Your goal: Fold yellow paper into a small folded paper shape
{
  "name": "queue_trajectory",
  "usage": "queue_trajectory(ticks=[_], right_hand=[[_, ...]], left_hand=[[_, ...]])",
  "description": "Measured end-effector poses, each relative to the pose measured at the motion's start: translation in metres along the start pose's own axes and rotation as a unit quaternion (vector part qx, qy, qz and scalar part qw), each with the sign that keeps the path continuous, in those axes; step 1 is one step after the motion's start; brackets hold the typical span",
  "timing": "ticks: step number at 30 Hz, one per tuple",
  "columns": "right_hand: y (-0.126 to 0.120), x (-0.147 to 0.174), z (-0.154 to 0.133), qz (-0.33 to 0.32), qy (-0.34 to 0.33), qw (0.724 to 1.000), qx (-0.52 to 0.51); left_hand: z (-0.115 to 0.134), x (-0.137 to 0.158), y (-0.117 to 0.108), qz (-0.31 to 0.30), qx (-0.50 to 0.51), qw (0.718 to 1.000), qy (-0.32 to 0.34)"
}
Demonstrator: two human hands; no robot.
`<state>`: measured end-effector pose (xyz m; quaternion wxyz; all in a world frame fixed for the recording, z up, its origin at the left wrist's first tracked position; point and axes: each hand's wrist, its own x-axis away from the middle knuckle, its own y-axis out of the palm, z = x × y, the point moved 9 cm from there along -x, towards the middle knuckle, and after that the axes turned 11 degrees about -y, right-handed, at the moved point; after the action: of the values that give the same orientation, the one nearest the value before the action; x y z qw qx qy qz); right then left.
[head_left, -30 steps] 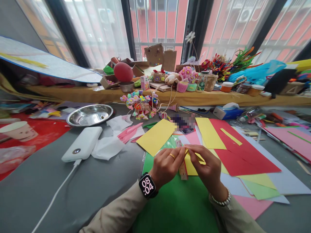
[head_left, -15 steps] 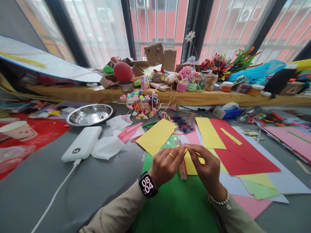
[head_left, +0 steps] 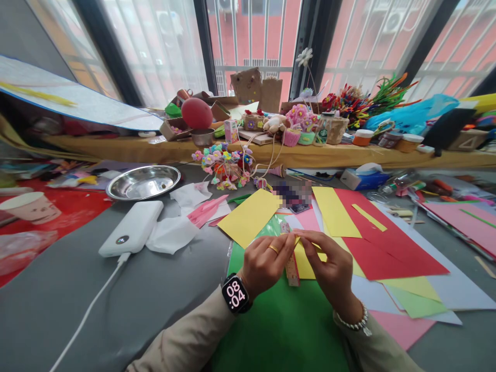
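My left hand and my right hand meet fingertip to fingertip over a green sheet. Both are closed on a small yellow paper strip, mostly hidden by the fingers. Beneath them a patterned ruler lies on the green sheet, beside a yellow paper piece. Beyond my left hand rests a larger yellow sheet. Right of my right hand, a red sheet carries a narrow yellow strip, with another yellow sheet overlapping its left edge.
A white power bank with a cable lies at left, near a steel plate and torn white tissue. Crocheted flowers stand at the back, below a crowded ledge. A tissue pack sits back right.
Almost nothing differs. Both hands keep their pinch on the yellow strip in the same place, and the whole view shifts very slightly.
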<state>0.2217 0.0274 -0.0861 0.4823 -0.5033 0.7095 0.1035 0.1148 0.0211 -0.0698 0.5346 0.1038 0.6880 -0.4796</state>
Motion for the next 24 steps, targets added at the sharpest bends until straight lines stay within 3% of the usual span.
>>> queue_trajectory(ticks=[8,13,16,20,24], right_hand=[[0.0,-0.001,0.0,0.002,0.01,1.0,0.011],[0.0,-0.003,0.009,-0.011,0.051,0.999,-0.008],[-0.002,0.0,0.024,-0.012,0.136,0.99,-0.028],[0.007,0.011,0.041,-0.029,0.279,0.953,-0.111],[0.017,0.017,0.049,-0.051,0.35,0.919,-0.172]], left_hand=[[-0.003,-0.001,0.002,-0.008,0.022,0.999,-0.027],[-0.028,-0.009,0.006,-0.052,0.124,0.977,-0.166],[-0.045,-0.01,0.015,-0.108,0.229,0.93,-0.268],[-0.065,-0.003,0.032,-0.159,0.352,0.837,-0.388],[-0.071,0.011,0.053,-0.22,0.415,0.763,-0.444]])
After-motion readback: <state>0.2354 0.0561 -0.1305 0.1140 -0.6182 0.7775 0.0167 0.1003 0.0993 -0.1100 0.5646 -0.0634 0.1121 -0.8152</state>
